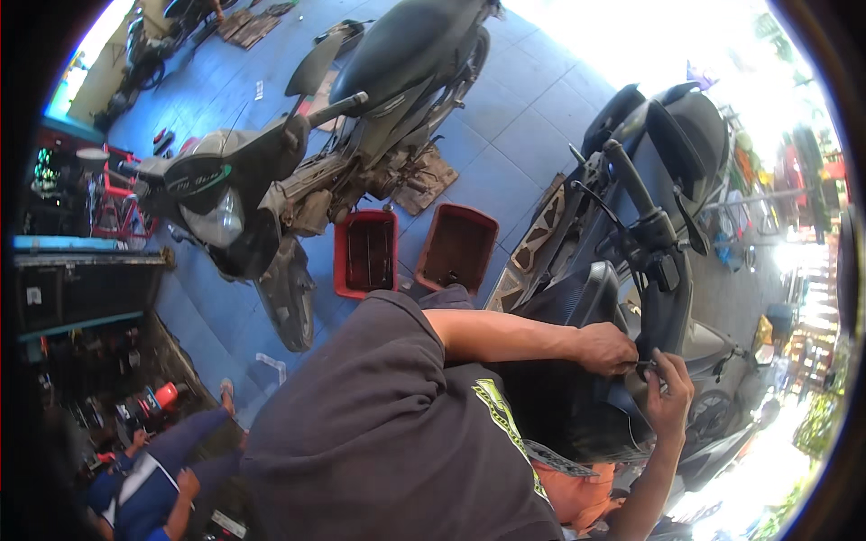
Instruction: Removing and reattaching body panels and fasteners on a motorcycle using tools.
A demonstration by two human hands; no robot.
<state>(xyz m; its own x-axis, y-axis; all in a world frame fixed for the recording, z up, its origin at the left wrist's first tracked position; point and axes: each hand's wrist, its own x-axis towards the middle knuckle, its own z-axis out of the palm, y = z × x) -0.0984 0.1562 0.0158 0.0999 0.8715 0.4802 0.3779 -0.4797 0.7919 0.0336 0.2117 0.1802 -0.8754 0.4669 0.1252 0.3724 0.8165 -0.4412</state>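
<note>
Harsh daylight from upper right, burnt to white; more glare down right rim, background washed out. Blue floor tiles [532, 126] bright, cool-tinted. Cabinet [81, 293] at left sunk in shade. My left hand [606, 349] and right hand [669, 392] fairly clear; black scooter panel [568, 415] below them dark, low-contrast. Fisheye bends edges; black vignette around rim.

At four o'clock, the person's left hand [606, 349] and right hand [669, 388] nearly meet at a dark motorcycle [667, 270]. Two red bins [339, 257] sit near the center; another motorcycle [397, 54] leans around eleven o'clock.
</note>
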